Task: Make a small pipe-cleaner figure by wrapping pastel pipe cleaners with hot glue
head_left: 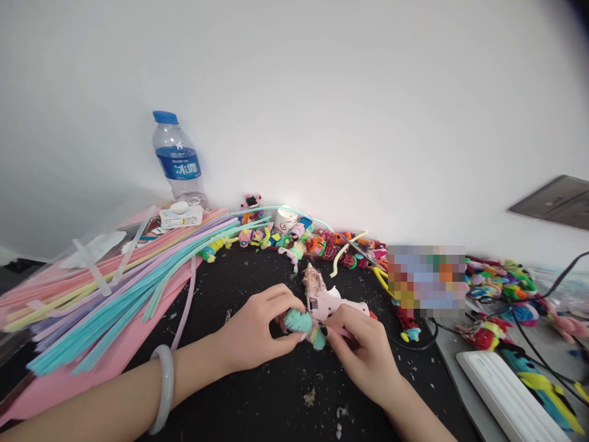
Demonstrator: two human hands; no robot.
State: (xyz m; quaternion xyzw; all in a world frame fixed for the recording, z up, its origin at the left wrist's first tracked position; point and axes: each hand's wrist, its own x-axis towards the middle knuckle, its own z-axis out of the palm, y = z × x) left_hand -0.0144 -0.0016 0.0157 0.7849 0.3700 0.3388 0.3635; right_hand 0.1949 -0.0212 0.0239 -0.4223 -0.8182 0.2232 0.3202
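A small fuzzy pipe-cleaner figure [298, 320] in teal, with a pale yellow and teal lower part, is held low over the dark table. My left hand [257, 328] pinches its teal end between thumb and fingers. On the other side, my right hand [368, 353] is closed, its thumb and fingertips meeting at the figure's right edge; part of what lies between them is hidden. Just behind both hands rests a pink hot glue gun [329, 304], its nozzle end browned with residue and pointing away toward the wall.
Pipe-cleaner bundles [133, 288] lie on pink sheeting at left, near a water bottle [178, 162] and small box [181, 215]. Finished figures [317, 245], scissors [361, 250] and a paper cup [286, 218] line the wall. A white power strip [506, 393] and cables [519, 319] lie right.
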